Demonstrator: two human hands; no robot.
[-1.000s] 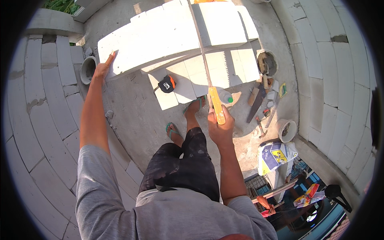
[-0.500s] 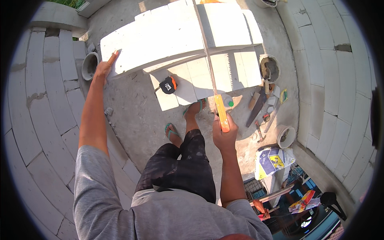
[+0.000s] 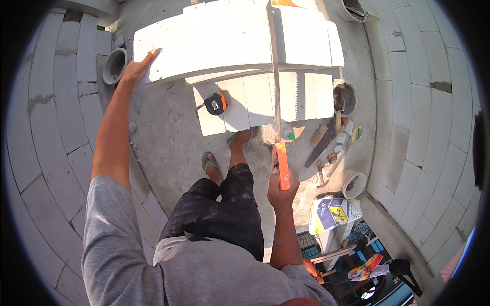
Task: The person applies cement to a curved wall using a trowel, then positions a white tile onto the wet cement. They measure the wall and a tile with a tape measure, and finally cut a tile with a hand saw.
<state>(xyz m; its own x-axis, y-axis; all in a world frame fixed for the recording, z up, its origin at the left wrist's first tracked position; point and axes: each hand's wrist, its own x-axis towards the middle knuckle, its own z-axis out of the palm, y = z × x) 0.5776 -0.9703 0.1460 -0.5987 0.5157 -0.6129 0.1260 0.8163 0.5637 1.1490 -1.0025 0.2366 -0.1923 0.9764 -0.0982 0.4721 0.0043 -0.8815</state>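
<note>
My right hand (image 3: 282, 193) is closed round the orange handle of a handsaw (image 3: 277, 97). The long thin blade points away from me, in the cut line across a long white block (image 3: 204, 46). My left hand (image 3: 133, 71) grips the block's near left corner, thumb on top; its other fingers are mostly hidden. Under the long block lie more white blocks (image 3: 260, 99), side by side. A black and orange tape measure (image 3: 215, 104) rests on them, left of the saw. The toothed shadow of the blade falls on these lower blocks.
White block walls rise on both sides. Buckets stand left (image 3: 115, 66) and right (image 3: 345, 98). On the right floor lie another saw (image 3: 322, 145), a hammer (image 3: 321, 174) and a bottle (image 3: 287, 133) near my feet. A printed sack (image 3: 334, 213) sits lower right.
My right hand has drawn the saw back toward me, so its handle sits lower. The left hand keeps its hold on the block. The whole view has shifted slightly.
</note>
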